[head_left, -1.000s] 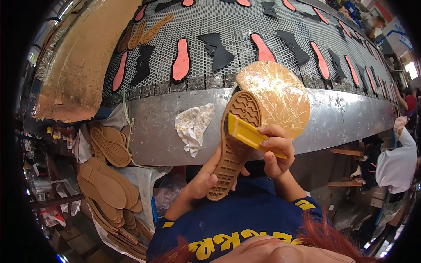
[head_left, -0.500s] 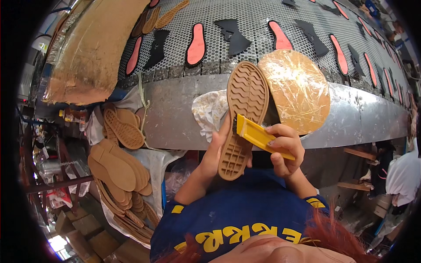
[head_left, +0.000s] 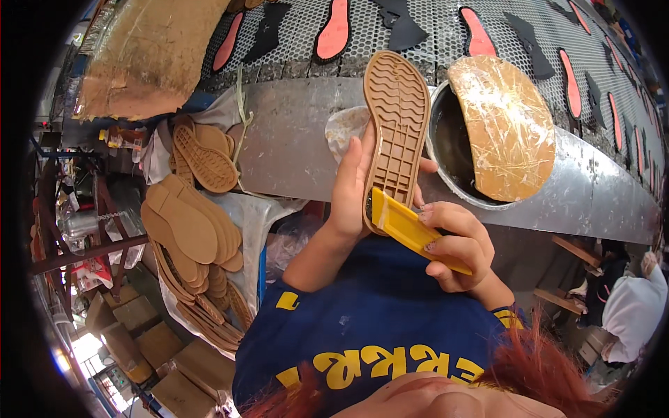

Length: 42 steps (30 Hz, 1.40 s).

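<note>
My left hand is closed round a tan rubber shoe sole, its wavy and gridded tread facing up. The sole is upright in front of my chest, toe end away from me. In my right hand is a flat yellow brush, pinched between thumb and fingers. Its dark bristle edge, only partly visible, is against the near, heel end of the sole. Just right of the sole, a round pot with dark insides sits half covered by a shiny tan board.
A mesh conveyor beyond the metal ledge carries pink insoles and black pieces. On my left are stacked tan soles, a cardboard sheet and boxes. Another person in white is at right.
The brush has moved down the sole from its middle to its heel end. The camera view has shifted, and the pot's opening beneath the board now shows more.
</note>
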Tool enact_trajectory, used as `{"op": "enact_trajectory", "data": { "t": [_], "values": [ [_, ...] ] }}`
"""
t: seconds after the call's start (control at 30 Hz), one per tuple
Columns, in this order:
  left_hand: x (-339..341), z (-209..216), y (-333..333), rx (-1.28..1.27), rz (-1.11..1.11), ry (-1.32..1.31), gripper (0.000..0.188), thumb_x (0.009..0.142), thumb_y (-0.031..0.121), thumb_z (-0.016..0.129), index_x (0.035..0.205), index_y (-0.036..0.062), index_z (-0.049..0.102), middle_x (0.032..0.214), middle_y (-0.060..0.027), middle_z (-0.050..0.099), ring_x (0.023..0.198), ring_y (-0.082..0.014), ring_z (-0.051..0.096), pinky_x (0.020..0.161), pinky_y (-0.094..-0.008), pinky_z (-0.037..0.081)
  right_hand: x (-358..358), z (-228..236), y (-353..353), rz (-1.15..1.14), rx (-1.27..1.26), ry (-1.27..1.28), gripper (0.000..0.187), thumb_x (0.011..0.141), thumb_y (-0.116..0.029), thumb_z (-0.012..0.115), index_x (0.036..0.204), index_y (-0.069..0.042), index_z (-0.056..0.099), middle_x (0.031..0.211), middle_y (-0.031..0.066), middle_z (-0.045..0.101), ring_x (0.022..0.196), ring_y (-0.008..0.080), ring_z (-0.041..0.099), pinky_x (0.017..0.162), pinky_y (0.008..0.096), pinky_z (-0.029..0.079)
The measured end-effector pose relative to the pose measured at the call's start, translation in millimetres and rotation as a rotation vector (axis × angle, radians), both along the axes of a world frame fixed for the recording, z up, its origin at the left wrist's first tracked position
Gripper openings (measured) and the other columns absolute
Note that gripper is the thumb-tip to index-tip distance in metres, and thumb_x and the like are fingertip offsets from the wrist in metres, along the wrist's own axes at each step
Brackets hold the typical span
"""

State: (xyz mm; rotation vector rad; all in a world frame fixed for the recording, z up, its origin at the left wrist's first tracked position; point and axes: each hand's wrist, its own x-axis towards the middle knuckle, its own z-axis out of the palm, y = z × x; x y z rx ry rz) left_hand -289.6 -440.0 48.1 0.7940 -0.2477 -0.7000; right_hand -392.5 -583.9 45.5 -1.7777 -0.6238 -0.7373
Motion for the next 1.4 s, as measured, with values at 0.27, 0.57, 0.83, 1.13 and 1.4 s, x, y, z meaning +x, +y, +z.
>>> {"op": "enact_trajectory", "data": {
  "t": [0.27, 0.57, 0.83, 1.13, 1.4],
  "values": [
    [6.6, -1.2, 11.7, -0.094, -0.086, 0.167, 0.071, 0.097, 0.058, 0.015, 0.142, 0.0055, 0.03, 0.113, -0.0332, 0.056, 0.067, -0.0286, 0.067, 0.064, -0.0353, 0.057, 13.6, 11.8, -11.8, 0.178, 0.038, 0.102, 0.018, 0.081, -0.016, 0.069, 0.09, -0.005, 0.06, 0.103, 0.0188, 0.064, 0.08, 0.0295, 0.061, 0.072, 0.038, 0.05],
    [17.2, 6.0, 27.0, -0.003, -0.035, 0.351, 0.068, 0.098, 0.055, 0.018, 0.137, 0.002, 0.037, 0.115, -0.0257, 0.058, 0.085, -0.0282, 0.066, 0.077, -0.0355, 0.055, 63.0, 8.4, -24.0, 0.494, 0.204, 0.38, 0.006, 0.082, -0.01, 0.063, 0.086, -0.005, 0.064, 0.1, 0.0154, 0.068, 0.082, 0.0255, 0.062, 0.082, 0.0347, 0.047],
    [19.6, -0.8, 44.4, -0.114, -0.139, 0.358, 0.069, 0.098, 0.056, 0.019, 0.139, 0.0029, 0.034, 0.121, -0.0176, 0.057, 0.096, -0.0254, 0.064, 0.079, -0.0362, 0.055, 89.6, 12.4, -22.5, 0.783, 0.38, 0.453, 0.01, 0.086, -0.007, 0.059, 0.088, 0.003, 0.062, 0.095, 0.0189, 0.067, 0.086, 0.0226, 0.064, 0.078, 0.0309, 0.049],
    [13.1, 16.5, 42.6, 0.092, -0.119, 0.304, 0.071, 0.096, 0.059, 0.02, 0.139, 0.0035, 0.032, 0.117, -0.0164, 0.058, 0.086, -0.0226, 0.067, 0.049, -0.0336, 0.06, 110.1, 20.1, -35.9, 0.868, 0.151, 0.386, 0.014, 0.09, -0.011, 0.059, 0.09, 0.003, 0.061, 0.094, 0.0171, 0.067, 0.076, 0.0164, 0.061, 0.069, 0.0267, 0.049],
    [12.7, 0.7, 41.8, 0.152, -0.083, 0.316, 0.065, 0.099, 0.055, 0.021, 0.131, 0.0027, 0.041, 0.109, -0.0192, 0.062, 0.077, -0.025, 0.068, 0.054, -0.0371, 0.06, 83.3, 2.0, -51.9, 0.272, 0.866, 0.24, 0.012, 0.094, -0.012, 0.055, 0.1, -0.002, 0.059, 0.104, 0.0218, 0.063, 0.069, 0.0121, 0.054, 0.063, 0.0229, 0.046]
  ]
}}
